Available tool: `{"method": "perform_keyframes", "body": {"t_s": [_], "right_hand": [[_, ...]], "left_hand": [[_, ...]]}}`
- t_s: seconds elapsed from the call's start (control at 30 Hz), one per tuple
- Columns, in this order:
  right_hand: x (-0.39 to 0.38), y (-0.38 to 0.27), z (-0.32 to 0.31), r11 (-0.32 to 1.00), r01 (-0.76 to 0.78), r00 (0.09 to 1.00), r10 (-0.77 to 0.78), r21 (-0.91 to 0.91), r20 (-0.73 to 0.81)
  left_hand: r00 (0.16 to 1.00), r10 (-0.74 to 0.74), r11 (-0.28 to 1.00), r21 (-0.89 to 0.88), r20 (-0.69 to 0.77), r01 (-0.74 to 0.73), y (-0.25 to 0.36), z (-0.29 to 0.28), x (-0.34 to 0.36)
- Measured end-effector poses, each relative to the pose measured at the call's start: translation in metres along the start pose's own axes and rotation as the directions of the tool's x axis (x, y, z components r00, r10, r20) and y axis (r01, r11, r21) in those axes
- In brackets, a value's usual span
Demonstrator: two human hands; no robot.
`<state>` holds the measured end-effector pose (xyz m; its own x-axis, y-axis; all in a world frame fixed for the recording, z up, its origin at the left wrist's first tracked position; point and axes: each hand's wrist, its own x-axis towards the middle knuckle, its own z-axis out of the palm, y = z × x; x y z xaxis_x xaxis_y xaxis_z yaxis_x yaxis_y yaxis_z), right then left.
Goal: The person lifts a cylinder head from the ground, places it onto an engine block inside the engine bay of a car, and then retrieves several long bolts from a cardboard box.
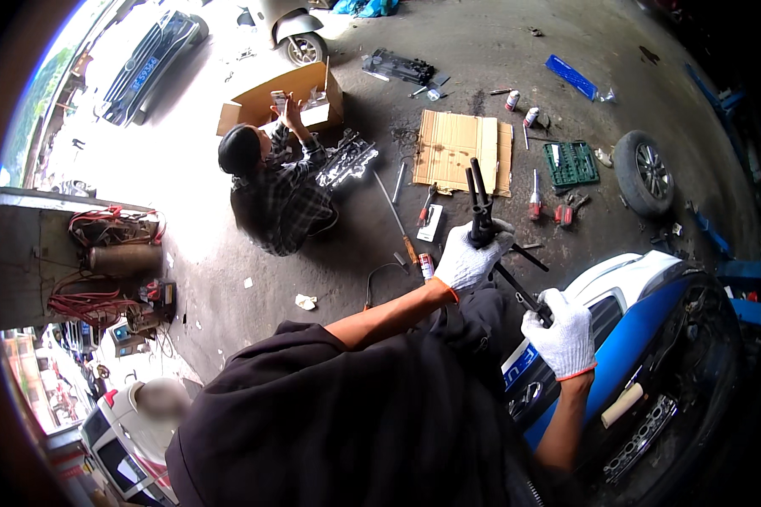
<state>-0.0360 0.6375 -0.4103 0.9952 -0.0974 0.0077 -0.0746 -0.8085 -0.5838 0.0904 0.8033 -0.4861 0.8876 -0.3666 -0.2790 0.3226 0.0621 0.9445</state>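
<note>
My left hand [470, 264], in a white knit glove with an orange cuff, grips a black metal tool [480, 207] with several upright rods, near the middle of the view. A long black bar [516, 284] runs from that tool down to the right, and my right hand [560, 336], gloved the same way, is closed on its lower end. A shorter black rod sticks out to the right behind my left hand. Just beyond my right hand is a white and blue car front [609, 346] with dark parts inside.
A person [271, 194] in plaid crouches at a cardboard box [237, 114]. On the floor lie flattened cardboard [452, 135], a green socket case [571, 165], a wheel [644, 173], spray cans [511, 100] and hand tools. Hoses and cylinders [123, 258] sit at left, near vehicles.
</note>
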Motion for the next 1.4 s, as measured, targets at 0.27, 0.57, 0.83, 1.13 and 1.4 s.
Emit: {"method": "perform_keyframes", "body": {"t_s": [0.27,0.57,0.83,1.13,1.4], "right_hand": [[0.104,0.147,-0.087,0.926,-0.01,0.998,0.035,0.377,-0.06],[0.161,0.284,-0.15,0.079,0.162,0.898,0.402,0.984,-0.18],[0.14,0.387,-0.233,0.111,0.39,0.786,0.477,0.914,-0.393],[0.071,0.522,-0.354,0.397,0.302,0.473,0.727,0.867,-0.498],[0.06,0.634,-0.437,0.707,-0.107,0.052,0.706,0.699,-0.706]], "left_hand": [[0.948,0.019,0.998,-0.055,-0.317,-0.039,0.046,0.066,0.137],[0.999,-0.012,0.988,-0.157,-0.03,0.007,0.06,0.241,0.287],[0.957,-0.181,0.983,0.066,0.225,0.17,0.043,0.438,0.355],[0.692,-0.482,0.875,0.339,0.536,0.347,-0.011,0.706,0.396],[0.595,-0.407,0.903,0.402,0.693,0.15,-0.053,0.926,0.415]]}}
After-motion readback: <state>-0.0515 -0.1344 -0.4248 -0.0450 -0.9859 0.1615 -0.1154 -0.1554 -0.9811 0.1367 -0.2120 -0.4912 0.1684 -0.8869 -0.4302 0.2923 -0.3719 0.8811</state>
